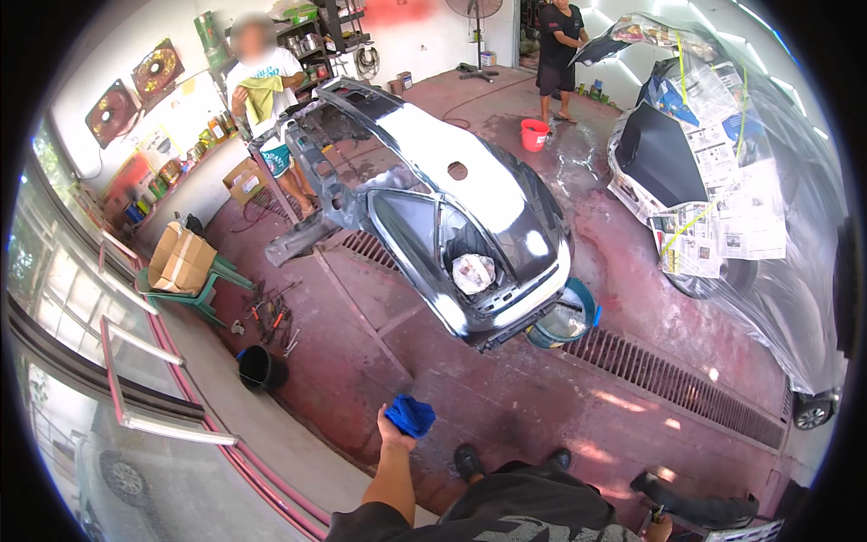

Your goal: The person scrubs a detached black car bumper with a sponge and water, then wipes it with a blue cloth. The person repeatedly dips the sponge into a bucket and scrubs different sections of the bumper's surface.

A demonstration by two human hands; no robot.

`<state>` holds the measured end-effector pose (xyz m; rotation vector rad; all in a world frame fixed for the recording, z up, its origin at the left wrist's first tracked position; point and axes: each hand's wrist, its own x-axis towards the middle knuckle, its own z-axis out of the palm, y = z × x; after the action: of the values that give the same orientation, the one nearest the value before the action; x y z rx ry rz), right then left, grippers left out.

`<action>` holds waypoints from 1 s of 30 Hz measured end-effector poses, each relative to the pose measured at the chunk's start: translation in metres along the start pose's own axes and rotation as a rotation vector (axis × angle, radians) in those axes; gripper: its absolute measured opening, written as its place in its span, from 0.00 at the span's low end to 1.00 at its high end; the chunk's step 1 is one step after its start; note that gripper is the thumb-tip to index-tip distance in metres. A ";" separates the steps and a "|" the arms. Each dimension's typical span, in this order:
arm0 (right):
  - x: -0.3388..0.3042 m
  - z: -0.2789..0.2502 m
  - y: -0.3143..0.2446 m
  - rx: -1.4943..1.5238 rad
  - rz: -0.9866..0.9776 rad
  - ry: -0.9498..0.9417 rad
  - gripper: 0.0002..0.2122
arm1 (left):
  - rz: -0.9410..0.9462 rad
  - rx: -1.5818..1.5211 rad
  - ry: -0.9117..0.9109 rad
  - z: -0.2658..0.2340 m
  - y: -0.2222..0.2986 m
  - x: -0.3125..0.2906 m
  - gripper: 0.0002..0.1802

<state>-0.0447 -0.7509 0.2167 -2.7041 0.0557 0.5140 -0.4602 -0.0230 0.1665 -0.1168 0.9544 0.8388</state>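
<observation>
My left hand [395, 434] is closed round a bunched blue cloth [411, 416], held out in front of me above the floor. Low at the right edge of the view, my right hand [660, 528] is only partly visible. Its fingers are closed round something small and dark that I cannot make out. Close to that hand lies a long black curved panel [700, 502]. Ahead stands a car body shell [424, 144], its side patched in white and dark grey, apart from both hands. A crumpled paper bundle [473, 273] sits in its window opening.
A teal tub [564, 316] of liquid stands by the shell, beside a floor grate [668, 378]. Further off are a red bucket [535, 135] and a masked car [736, 199]. At left are a black bucket [263, 369], tools [268, 316] and a green chair [212, 298]. Two people stand beyond.
</observation>
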 end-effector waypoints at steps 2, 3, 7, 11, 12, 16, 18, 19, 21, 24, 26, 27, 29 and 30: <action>-0.008 -0.001 -0.004 0.118 0.073 -0.076 0.23 | 0.021 0.008 0.014 0.004 0.002 -0.002 0.36; -0.006 -0.011 0.016 0.121 0.096 -0.103 0.23 | 0.004 0.000 0.012 0.006 -0.004 -0.006 0.36; 0.032 -0.018 0.055 -0.286 -0.056 0.042 0.25 | -0.045 -0.047 -0.001 0.008 -0.017 -0.008 0.35; -0.009 -0.005 0.016 -0.154 -0.082 0.129 0.23 | -0.002 -0.025 0.002 0.009 -0.006 -0.010 0.35; -0.006 -0.007 0.016 -0.158 -0.082 0.144 0.23 | 0.017 -0.035 0.003 0.008 -0.009 -0.005 0.35; 0.009 0.005 0.008 -0.135 -0.066 0.185 0.22 | 0.022 -0.086 -0.130 0.021 -0.014 -0.011 0.35; 0.013 0.010 -0.006 -0.123 -0.057 0.168 0.22 | 0.018 -0.078 -0.188 0.029 -0.010 -0.018 0.34; 0.015 0.011 -0.013 -0.117 -0.060 0.164 0.22 | 0.016 -0.073 -0.217 0.035 -0.008 -0.019 0.34; 0.022 0.013 -0.030 -0.109 -0.073 0.146 0.22 | 0.038 -0.081 -0.184 0.041 -0.001 -0.022 0.33; 0.029 0.020 -0.053 -0.102 -0.096 0.112 0.22 | 0.076 -0.103 -0.140 0.047 0.006 -0.024 0.30; 0.038 0.020 -0.065 -0.102 -0.119 0.096 0.22 | 0.098 -0.127 -0.161 0.043 0.007 -0.018 0.29; 0.040 0.021 -0.068 -0.105 -0.125 0.087 0.22 | 0.098 -0.113 -0.193 0.042 0.008 -0.018 0.28; 0.044 0.024 -0.071 -0.106 -0.134 0.075 0.23 | 0.096 -0.081 -0.252 0.041 0.014 -0.023 0.27; 0.046 0.026 -0.070 -0.110 -0.145 0.070 0.23 | 0.090 -0.062 -0.241 0.044 0.014 -0.026 0.27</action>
<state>-0.0031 -0.6743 0.2035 -2.8058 -0.1528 0.3891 -0.4477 -0.0094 0.2166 -0.0250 0.7112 0.9429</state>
